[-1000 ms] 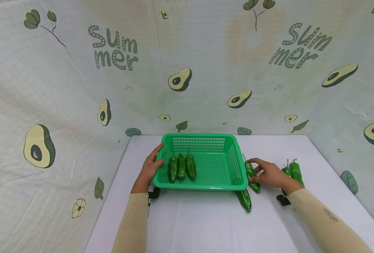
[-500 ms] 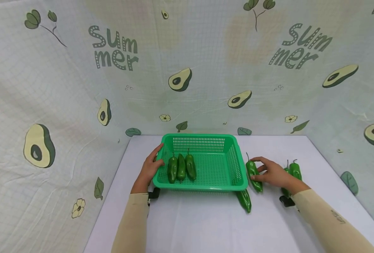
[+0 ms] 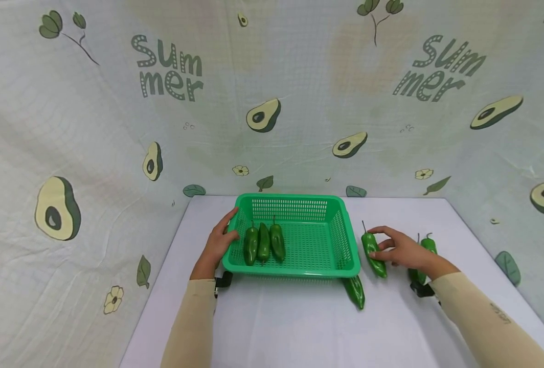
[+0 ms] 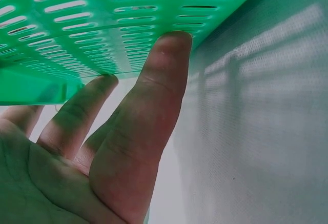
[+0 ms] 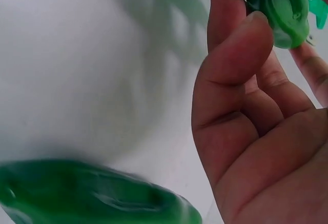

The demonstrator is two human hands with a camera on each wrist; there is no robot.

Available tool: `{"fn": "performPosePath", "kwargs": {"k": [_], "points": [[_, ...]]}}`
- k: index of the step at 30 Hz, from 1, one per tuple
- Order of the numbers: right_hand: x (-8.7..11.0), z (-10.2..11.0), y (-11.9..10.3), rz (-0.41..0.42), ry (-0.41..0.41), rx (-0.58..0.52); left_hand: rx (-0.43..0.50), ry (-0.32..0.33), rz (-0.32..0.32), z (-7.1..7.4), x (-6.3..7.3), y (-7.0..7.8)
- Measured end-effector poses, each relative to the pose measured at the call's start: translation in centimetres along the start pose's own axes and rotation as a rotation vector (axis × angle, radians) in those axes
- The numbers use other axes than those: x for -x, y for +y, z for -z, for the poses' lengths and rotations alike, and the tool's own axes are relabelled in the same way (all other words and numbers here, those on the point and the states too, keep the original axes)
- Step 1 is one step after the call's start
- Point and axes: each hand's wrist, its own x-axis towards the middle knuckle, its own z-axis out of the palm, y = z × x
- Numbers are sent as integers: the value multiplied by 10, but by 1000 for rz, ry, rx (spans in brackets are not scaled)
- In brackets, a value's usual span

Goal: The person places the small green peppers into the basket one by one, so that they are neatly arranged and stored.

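Note:
A green plastic basket (image 3: 295, 273) stands on the white table with three green chili peppers (image 3: 264, 244) lying side by side at its left. My left hand (image 3: 217, 245) holds the basket's left side, its thumb over the rim; in the left wrist view the fingers (image 4: 166, 75) reach up against the slotted plastic. Right of the basket my right hand (image 3: 403, 250) pinches another green chili pepper (image 3: 372, 250), stem pointing away from me. In the right wrist view that pepper's blunt end shows between thumb and fingers, and a different pepper (image 5: 97, 193) lies below.
One chili pepper (image 3: 356, 294) pokes out from beneath the basket's front right corner. Two more lie past my right hand, one of them a pepper (image 3: 429, 243) partly hidden by the wrist. A printed cloth (image 3: 304, 102) hangs behind the table (image 3: 295, 327) and along both sides.
My right hand has moved right with the pepper, away from the basket's right rim, so a gap shows between them. The left hand and basket have stayed put.

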Motion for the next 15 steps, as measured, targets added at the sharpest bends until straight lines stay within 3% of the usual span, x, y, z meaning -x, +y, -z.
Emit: {"fn": "performPosePath", "kwargs": {"k": [15], "points": [[-7,26,-29,45,48,89,5,-3,-11,0,-3,-2]]}}
